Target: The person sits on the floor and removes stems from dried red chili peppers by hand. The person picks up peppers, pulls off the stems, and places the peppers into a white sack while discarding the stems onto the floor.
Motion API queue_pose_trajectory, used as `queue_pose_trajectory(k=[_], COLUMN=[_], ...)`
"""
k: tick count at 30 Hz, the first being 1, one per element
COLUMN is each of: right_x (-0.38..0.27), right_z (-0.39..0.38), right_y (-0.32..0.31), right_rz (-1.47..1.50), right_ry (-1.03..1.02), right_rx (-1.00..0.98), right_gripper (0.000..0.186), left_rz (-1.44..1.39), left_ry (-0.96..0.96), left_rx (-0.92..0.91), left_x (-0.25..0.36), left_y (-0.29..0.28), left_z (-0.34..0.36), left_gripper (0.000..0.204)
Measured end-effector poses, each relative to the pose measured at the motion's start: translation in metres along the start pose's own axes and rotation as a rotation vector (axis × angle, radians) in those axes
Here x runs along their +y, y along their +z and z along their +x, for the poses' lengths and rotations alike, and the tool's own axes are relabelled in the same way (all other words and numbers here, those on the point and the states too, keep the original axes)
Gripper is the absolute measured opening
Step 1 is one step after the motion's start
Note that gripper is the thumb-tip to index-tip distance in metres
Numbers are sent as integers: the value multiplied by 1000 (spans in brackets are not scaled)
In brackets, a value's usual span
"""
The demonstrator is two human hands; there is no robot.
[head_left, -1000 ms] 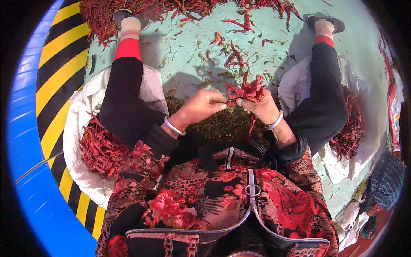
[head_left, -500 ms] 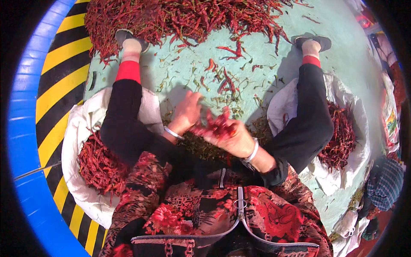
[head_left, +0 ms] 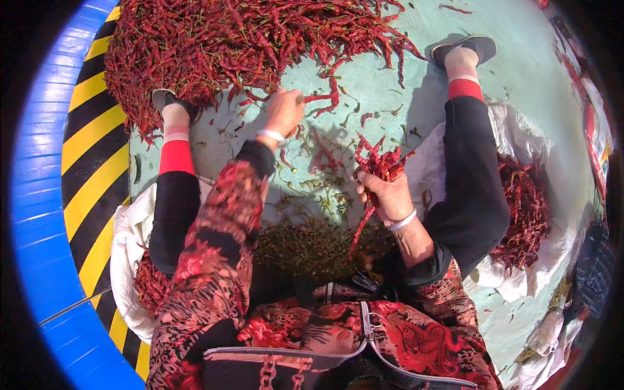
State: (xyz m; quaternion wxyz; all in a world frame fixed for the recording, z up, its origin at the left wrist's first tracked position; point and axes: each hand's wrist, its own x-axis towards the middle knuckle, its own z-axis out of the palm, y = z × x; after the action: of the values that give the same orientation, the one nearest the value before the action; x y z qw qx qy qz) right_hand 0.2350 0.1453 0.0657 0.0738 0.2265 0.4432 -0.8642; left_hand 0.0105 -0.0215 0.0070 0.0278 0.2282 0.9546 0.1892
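My right hand (head_left: 388,195) is closed round a bunch of dried red chili peppers (head_left: 383,162). Their tips stick out above the fist, and one long chili hangs down below it. Farther forward and to the left, my left hand (head_left: 284,114) is closed at the near edge of the big chili pile (head_left: 214,49). A single dried red chili (head_left: 320,97) reaches out to the right from its fingertips. Part of the grip is hidden by the fingers. Loose chilies and stem bits (head_left: 325,156) lie on the pale green floor between both hands.
A heap of brownish-green stems (head_left: 312,244) lies between my legs. White sacks holding red chilies stand beside me, one on the left (head_left: 127,237) and one on the right (head_left: 520,214). A yellow-and-black striped strip (head_left: 97,156) and a blue surface (head_left: 39,195) run along the left.
My left hand has moved forward from beside the right hand to the pile's edge and grips a chili. My right hand has moved slightly right, still holding its bunch. The view has shifted.
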Motion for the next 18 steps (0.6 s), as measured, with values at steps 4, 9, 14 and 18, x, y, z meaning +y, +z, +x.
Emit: queue_pose_trajectory(k=[4, 9, 14, 18], right_x=[15, 24, 10, 7], right_z=[11, 3, 3, 5], right_y=[6, 24, 6, 13], right_rz=[-57, -133, 152, 72], right_ry=[-127, -306, -263, -89], right_rx=[-18, 22, 68, 34], right_gripper=[17, 8, 12, 11], left_rz=[-730, -515, -604, -144], left_ry=[-29, 133, 61, -105], left_rx=[-39, -333, -203, -29], left_x=[29, 97, 68, 78], left_y=[-19, -45, -43, -20], left_z=[-87, -163, -84, 17], left_gripper=[11, 17, 19, 41])
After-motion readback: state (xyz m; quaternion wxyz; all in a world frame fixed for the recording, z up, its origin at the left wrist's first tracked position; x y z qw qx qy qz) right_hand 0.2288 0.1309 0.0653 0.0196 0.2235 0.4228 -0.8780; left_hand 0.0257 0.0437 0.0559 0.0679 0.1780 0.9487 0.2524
